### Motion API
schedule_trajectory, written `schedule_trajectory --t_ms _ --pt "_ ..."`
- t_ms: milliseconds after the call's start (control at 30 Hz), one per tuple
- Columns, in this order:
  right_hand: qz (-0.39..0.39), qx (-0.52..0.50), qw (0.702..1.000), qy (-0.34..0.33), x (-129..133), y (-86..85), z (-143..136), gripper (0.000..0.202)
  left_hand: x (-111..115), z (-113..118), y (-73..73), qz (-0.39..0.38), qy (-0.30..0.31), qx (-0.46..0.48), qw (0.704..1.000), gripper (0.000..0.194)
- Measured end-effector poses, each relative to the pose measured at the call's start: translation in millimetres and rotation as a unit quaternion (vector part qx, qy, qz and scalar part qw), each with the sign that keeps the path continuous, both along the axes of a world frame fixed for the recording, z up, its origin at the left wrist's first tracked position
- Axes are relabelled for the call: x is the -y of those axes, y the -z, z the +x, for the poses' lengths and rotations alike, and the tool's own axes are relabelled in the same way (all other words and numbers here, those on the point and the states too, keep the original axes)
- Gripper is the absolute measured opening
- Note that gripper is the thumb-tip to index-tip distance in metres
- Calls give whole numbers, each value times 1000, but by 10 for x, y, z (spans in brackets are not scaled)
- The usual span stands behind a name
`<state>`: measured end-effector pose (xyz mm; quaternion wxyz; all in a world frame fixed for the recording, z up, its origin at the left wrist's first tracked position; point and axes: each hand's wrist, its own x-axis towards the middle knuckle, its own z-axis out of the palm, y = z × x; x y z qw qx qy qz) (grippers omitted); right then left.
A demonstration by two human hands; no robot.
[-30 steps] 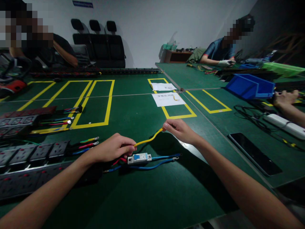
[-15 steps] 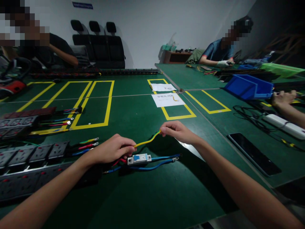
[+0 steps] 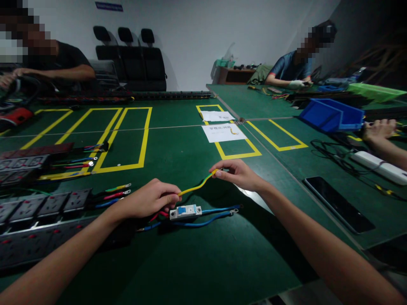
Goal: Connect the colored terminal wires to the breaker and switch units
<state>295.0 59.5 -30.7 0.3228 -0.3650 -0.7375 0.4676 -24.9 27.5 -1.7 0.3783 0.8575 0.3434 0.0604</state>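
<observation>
A yellow-green wire [image 3: 196, 187] stretches between my two hands above the green table. My left hand [image 3: 159, 197] pinches it at the lower left, and my right hand [image 3: 237, 173] is closed on its other end, where a small tip shows at the fingers. Just below my left hand lies a white circuit breaker [image 3: 186, 212] with a blue switch. Red wire enters its left side, and a blue wire [image 3: 219, 210] leaves its right side. Another blue wire [image 3: 197, 224] with a ring terminal runs underneath. Black power strips [image 3: 51, 237] lie left, partly hidden by my left forearm.
At right are a black phone [image 3: 338, 204], a white power strip [image 3: 383, 166] with black cable, and a blue bin [image 3: 330, 115]. White paper sheets [image 3: 224, 133] lie on yellow-taped outlines. Two co-workers sit across the table; another person's hand [image 3: 380, 130] rests at the right edge.
My right hand has shifted very slightly at the wire's end, showing more of its tip. The co-worker at left has lowered an arm toward the table.
</observation>
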Motion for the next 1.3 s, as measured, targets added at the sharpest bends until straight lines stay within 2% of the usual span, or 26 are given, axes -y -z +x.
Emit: schedule_trajectory --t_ms 167,333,433,667,867,1167,1300 --pt "-23 6 1000 -9 1 -12 11 35 -1 4 1 6 0 -1 1000 33" --pt "-73 -9 997 11 -35 4 63 28 9 1 -9 4 0 1 1000 32" --pt "-106 -3 994 25 -57 13 88 39 7 0 -7 6 0 1 1000 32" --pt "-125 -20 992 22 -45 1 82 36 -6 3 3 8 1 -2 1000 33" --pt "-99 -37 994 17 -55 21 108 35 6 -1 -3 12 -1 -4 1000 32" --pt "18 -9 1000 19 -69 51 117 34 4 6 -3 7 -3 -6 1000 33" --pt "36 -9 999 22 -59 23 93 35 15 16 -21 -9 -11 -5 1000 34"
